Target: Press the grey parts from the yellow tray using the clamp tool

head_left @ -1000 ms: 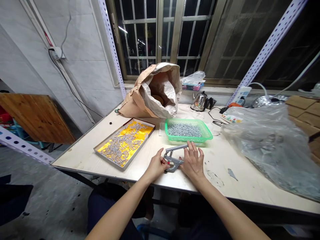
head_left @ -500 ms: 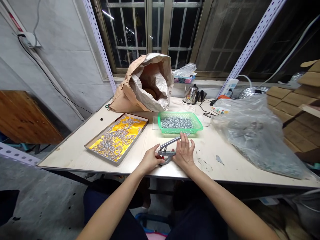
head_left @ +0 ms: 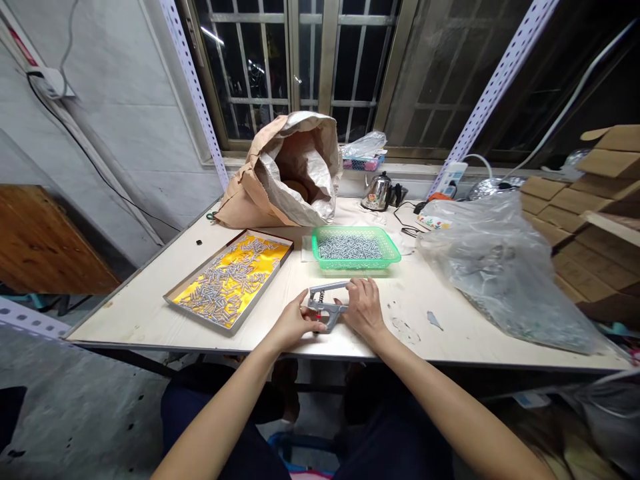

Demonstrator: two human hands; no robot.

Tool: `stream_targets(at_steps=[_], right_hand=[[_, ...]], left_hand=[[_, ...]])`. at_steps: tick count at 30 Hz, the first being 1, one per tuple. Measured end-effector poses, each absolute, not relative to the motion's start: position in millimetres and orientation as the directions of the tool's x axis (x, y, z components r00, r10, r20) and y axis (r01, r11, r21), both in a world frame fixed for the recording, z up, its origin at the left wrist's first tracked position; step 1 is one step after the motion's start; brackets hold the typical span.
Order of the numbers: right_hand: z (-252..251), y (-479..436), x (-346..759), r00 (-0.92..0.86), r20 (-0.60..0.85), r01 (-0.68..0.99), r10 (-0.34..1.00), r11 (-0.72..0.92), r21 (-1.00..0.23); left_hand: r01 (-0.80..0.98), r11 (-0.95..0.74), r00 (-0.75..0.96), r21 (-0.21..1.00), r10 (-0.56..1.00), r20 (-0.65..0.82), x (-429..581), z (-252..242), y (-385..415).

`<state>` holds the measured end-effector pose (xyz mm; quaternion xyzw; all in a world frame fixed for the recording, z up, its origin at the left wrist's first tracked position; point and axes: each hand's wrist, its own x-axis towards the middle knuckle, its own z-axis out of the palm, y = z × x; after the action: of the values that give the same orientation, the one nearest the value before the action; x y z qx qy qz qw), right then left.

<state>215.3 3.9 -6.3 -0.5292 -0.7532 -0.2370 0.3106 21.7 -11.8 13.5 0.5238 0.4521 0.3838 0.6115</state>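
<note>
Held low over the front of the table is a pair of grey metal hand-press pliers, with a coil spring and a small red part near the jaws. My right hand is closed around the handle end, fingers over the upper handle. My left hand grips the jaw end between thumb and fingers; whether it also pinches a small piece is hidden. Just beyond the pliers stands a green plastic basket of small metal pieces. To the left lies a shallow tray with a yellow lining and many small metal cylinders.
A large open paper sack leans at the back. Behind the basket stands a metal kettle with cables near it. On the right lie a clear plastic bag and stacked cardboard boxes. A grey scrap is on the tabletop.
My right fingers have curled down over the upper handle, which has dropped from a raised slant to nearly level. My left hand stays at the jaw end. The view has shifted slightly.
</note>
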Motion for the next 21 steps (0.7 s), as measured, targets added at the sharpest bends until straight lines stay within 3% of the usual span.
stream_targets(at_steps=[8,14,21], right_hand=[[-15,5,215,-0.3,0.504,0.943,0.81,0.333,0.028],[-13,3,216,-0.317,0.515,0.938,0.796,0.345,0.044],[-3,4,215,-0.267,0.637,0.944,0.723,0.328,0.022]], left_hand=[[-0.05,0.123,-0.079,0.991,0.989,-0.127,7,8,-21],[-0.059,0.189,-0.035,0.98,0.981,-0.191,20,10,-27],[0.021,0.261,0.094,0.965,0.961,-0.261,34,9,-24]])
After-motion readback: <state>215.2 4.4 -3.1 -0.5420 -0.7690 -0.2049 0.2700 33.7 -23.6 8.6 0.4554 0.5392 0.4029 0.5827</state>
